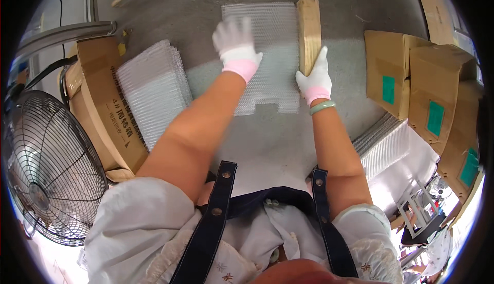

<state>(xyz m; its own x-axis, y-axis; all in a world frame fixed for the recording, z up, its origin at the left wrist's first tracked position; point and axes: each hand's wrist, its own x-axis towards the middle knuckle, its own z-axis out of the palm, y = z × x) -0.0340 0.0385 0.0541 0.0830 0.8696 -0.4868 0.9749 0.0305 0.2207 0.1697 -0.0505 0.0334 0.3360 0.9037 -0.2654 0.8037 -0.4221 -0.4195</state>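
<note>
A translucent ribbed plastic sheet point(278, 63) with a notch in its near edge lies flat in front of me. My left hand point(235, 39), in a white glove with a pink cuff, is over the sheet's left part. Its fingers are spread and smeared by motion, and nothing shows in them; contact with the sheet cannot be made out. Along the sheet's right edge runs a pale wooden block point(309, 34). My right hand point(315, 81), gloved the same way, grips the block's near end, thumb on the left and fingers along the right side.
To the left are a stack of similar sheets point(157, 86), a cardboard box point(110, 104) and a black caged fan point(51, 171). At right stand several cardboard boxes point(388, 73) with green patches, beside another sheet stack point(383, 140). A metal frame bar point(67, 34) crosses the upper left.
</note>
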